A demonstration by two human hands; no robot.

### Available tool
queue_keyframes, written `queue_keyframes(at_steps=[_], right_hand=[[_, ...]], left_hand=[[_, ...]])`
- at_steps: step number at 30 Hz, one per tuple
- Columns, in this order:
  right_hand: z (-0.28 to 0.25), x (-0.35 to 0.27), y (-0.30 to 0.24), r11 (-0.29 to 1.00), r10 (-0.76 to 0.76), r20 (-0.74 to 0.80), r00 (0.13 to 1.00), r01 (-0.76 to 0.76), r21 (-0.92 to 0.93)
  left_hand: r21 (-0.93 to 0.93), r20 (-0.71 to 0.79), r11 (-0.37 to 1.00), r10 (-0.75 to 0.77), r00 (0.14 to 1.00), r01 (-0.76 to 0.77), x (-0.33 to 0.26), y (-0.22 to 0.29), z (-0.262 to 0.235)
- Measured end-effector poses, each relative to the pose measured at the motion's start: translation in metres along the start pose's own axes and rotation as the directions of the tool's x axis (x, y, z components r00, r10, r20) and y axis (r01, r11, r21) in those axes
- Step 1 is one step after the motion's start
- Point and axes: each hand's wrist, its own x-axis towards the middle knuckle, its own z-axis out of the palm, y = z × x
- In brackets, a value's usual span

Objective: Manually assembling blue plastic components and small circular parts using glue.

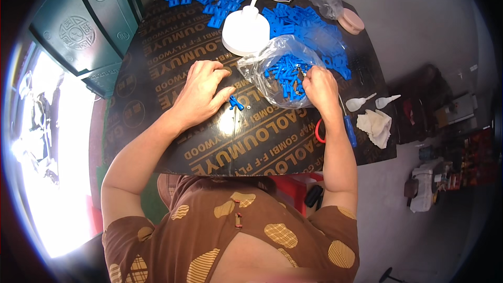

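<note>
My left hand (203, 88) rests on the dark board tabletop, its fingers slightly bent and the thumb apart; nothing shows in it. Just beside the thumb tip lies a small blue plastic piece (236, 103), with a tiny pale ring-like bit (248, 107) to its right. My right hand (321, 90) is over the right side of a clear plastic bag (249, 68), its fingertips pinched together among the contents. Whatever they grip is hidden. Inside the open bag are many small blue plastic parts (285, 76) and a few brass-coloured metal pieces (301, 77).
A white lamp (245, 34) stands behind the bag. Flat blue plastic parts (309, 29) lie in heaps around it, with more (217, 0) at far left. Right of my forearm are a blue-handled tool (350, 131), white nozzle bottles (356, 104) and a cloth (375, 127). A pink round object (350, 21) sits far right.
</note>
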Motion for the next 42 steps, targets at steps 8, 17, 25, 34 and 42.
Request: queue_keyframes(at_steps=[8,17,25,34,42], right_hand=[[-0.017,0.0,-0.014,0.973,0.143,0.032,0.989,-0.146,0.176],[-0.023,-0.001,-0.04,0.862,-0.206,-0.281,0.937,0.309,0.401],[-0.024,-0.015,-0.079,0.724,-0.457,-0.342,0.821,0.566,0.393],[-0.021,-0.023,-0.097,0.662,-0.568,-0.346,0.747,0.664,0.347],[-0.018,-0.025,-0.1,0.622,-0.597,-0.362,0.716,0.698,0.354]], left_hand=[[0.003,-0.011,1.0,0.005,1.0,-0.005,0.0,0.0,0.001],[-0.07,-0.15,0.996,0.052,0.987,-0.063,0.003,0.003,-0.002],[-0.117,-0.132,0.977,0.161,0.978,-0.177,0.005,0.014,-0.005],[-0.166,-0.13,0.958,0.213,0.968,-0.233,0.003,0.025,0.0],[-0.207,-0.102,0.932,0.282,0.954,-0.298,0.002,0.024,0.0]])
